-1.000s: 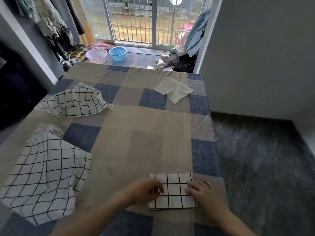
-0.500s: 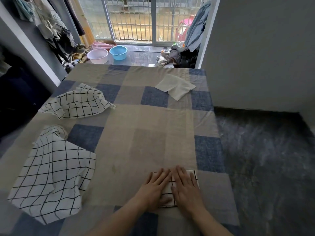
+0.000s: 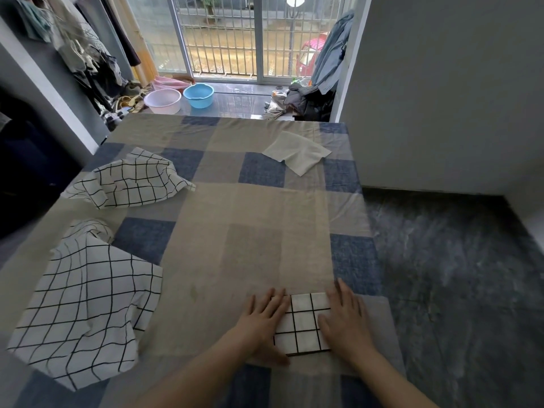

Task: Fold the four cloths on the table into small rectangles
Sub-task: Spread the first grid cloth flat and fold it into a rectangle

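A white cloth with a black grid (image 3: pixel 304 322), folded into a small rectangle, lies near the table's front right. My left hand (image 3: pixel 262 322) presses flat on its left edge with straight fingers. Flat on its right edge lies my right hand (image 3: pixel 344 319). A large grid cloth (image 3: pixel 85 301) lies rumpled at the front left. Another grid cloth (image 3: pixel 132 181) lies bunched at the far left. A plain cream cloth (image 3: pixel 297 153) lies loosely at the far right.
The table is covered by a blue and beige checked sheet (image 3: pixel 250 225). Dark floor (image 3: pixel 456 275) runs along its right side under a grey wall. Beyond the far edge stand a pink basin (image 3: pixel 162 101), a blue basin (image 3: pixel 198 95) and piled clothes (image 3: pixel 306 101).
My hands lay side by side on the middle of the folded cloth. They have slid apart to its left and right edges, and its grid shows between them.
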`<state>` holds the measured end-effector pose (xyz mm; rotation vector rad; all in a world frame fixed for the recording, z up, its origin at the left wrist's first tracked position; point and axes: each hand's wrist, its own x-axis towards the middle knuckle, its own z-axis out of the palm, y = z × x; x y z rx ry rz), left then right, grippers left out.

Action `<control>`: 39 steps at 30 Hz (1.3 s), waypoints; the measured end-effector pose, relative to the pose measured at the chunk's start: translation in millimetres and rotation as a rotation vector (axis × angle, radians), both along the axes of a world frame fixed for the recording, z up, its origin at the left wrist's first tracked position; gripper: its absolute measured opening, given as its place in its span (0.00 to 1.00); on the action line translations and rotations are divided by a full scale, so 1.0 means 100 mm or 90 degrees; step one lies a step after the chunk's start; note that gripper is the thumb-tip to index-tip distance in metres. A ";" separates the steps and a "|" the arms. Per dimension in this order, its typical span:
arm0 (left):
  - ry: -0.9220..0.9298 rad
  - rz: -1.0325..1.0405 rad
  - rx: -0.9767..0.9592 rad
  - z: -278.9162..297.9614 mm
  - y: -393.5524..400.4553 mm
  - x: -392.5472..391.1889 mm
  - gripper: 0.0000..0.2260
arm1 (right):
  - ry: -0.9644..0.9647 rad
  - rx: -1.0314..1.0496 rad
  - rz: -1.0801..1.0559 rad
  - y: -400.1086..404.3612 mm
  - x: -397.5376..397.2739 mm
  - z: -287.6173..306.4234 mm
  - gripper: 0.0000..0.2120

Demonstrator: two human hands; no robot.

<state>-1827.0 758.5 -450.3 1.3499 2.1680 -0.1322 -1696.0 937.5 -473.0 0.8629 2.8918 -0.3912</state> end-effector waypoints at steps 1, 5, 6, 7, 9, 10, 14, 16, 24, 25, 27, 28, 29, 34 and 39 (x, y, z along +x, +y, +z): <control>0.022 -0.009 -0.003 0.05 0.03 0.01 0.53 | 0.022 -0.001 -0.007 -0.01 -0.06 0.06 0.34; 0.107 0.037 0.124 0.12 0.13 0.16 0.37 | 0.161 -0.007 0.078 -0.14 -0.25 0.22 0.27; 0.070 0.063 0.131 0.07 0.12 0.21 0.35 | 0.155 -0.021 0.105 -0.20 -0.28 0.21 0.27; 0.041 0.069 0.126 -0.01 0.10 0.26 0.35 | 0.126 -0.035 0.122 -0.25 -0.29 0.18 0.27; 0.045 0.055 0.122 -0.19 0.00 0.30 0.34 | 0.033 -0.064 0.122 -0.33 -0.20 0.10 0.28; 0.055 0.037 0.126 -0.27 -0.07 0.30 0.33 | -0.006 -0.074 0.115 -0.33 -0.12 0.02 0.28; 0.031 0.026 0.090 -0.27 -0.14 0.19 0.36 | -0.015 -0.038 0.065 -0.20 0.12 -0.12 0.27; 0.032 0.016 0.067 -0.22 -0.14 0.17 0.38 | -0.008 -0.013 0.046 -0.11 0.12 -0.05 0.28; -0.033 0.091 0.090 -0.02 0.03 0.17 0.42 | -0.047 -0.255 -0.022 0.22 -0.42 0.54 0.10; -0.043 0.110 0.114 0.02 0.05 0.17 0.43 | -0.040 -0.306 -0.022 0.23 -0.44 0.58 0.10; -0.081 0.191 0.171 0.11 0.13 0.14 0.41 | -0.017 -0.372 0.002 0.22 -0.46 0.70 0.12; -0.100 0.233 0.198 0.17 0.17 0.11 0.37 | -0.003 -0.397 0.020 0.22 -0.46 0.76 0.13; -0.100 0.248 0.221 0.24 0.21 0.06 0.31 | 0.013 -0.414 0.041 0.22 -0.47 0.82 0.14; -0.283 0.263 0.261 0.43 0.25 -0.23 0.07 | 0.107 -0.531 0.042 0.28 -0.46 1.01 0.15; -0.524 0.491 0.355 0.49 0.18 -0.27 0.06 | -0.079 -0.619 -0.012 0.40 -0.36 1.05 0.10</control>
